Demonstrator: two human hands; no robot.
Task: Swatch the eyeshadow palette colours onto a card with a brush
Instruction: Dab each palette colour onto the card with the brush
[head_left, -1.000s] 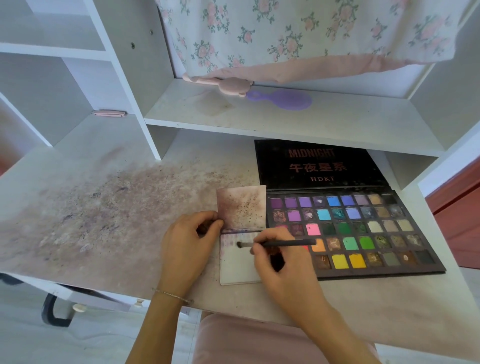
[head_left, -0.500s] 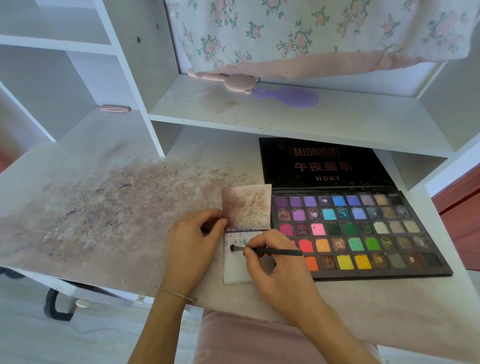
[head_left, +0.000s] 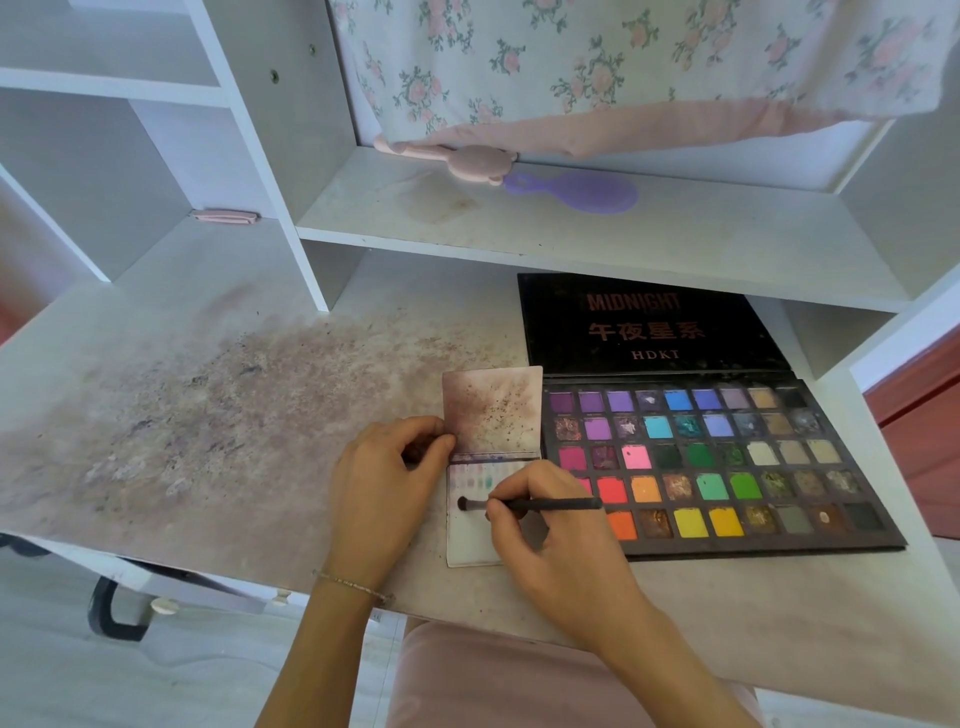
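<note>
The right hand (head_left: 563, 545) is pinching a thin black brush (head_left: 540, 503), its tip touching the white folded card (head_left: 470, 540). The left hand (head_left: 384, 483) is pinching the card's left edge beside the open multicoloured eyeshadow palette (head_left: 727, 467).

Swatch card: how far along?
Done: one row of faint swatches across the top of the card. In hand: the right hand holds the brush, tip on the card below that row; the left hand pins the card's edge. Left: most of the card is bare, and the palette has many pans.

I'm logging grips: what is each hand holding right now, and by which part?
The right hand pinches the brush near its head end. The left hand pinches the card at its left edge, by the fold.
</note>
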